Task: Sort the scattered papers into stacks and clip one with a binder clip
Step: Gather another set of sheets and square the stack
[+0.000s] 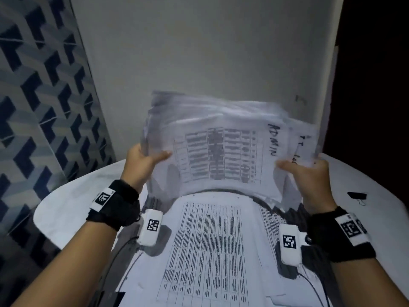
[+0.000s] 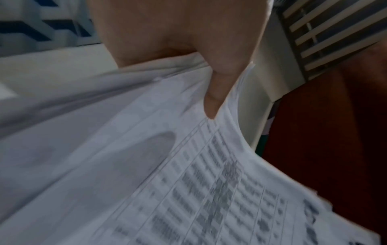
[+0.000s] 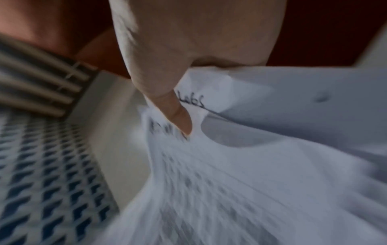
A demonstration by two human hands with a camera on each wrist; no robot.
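Both hands hold a loose bundle of printed sheets [image 1: 219,149] upright above the table. My left hand [image 1: 143,161] grips its left edge, thumb on the front. My right hand [image 1: 303,167] grips the right edge, where handwritten labels show. The sheets are blurred. In the left wrist view my thumb [image 2: 217,92] presses on the bundle of sheets [image 2: 188,182]. The right wrist view has my thumb [image 3: 180,119] pinching the bundle [image 3: 251,165] near a handwritten word. Under the bundle more printed sheets [image 1: 210,251] lie flat on the table. A black binder clip [image 1: 357,196] lies on the table to the right.
The round white table [image 1: 66,202] stands against a pale wall [image 1: 199,52]. A blue patterned panel [image 1: 39,107] rises on the left. Dark space borders the right side. Thin black cables [image 1: 314,289] trail over the table near my wrists.
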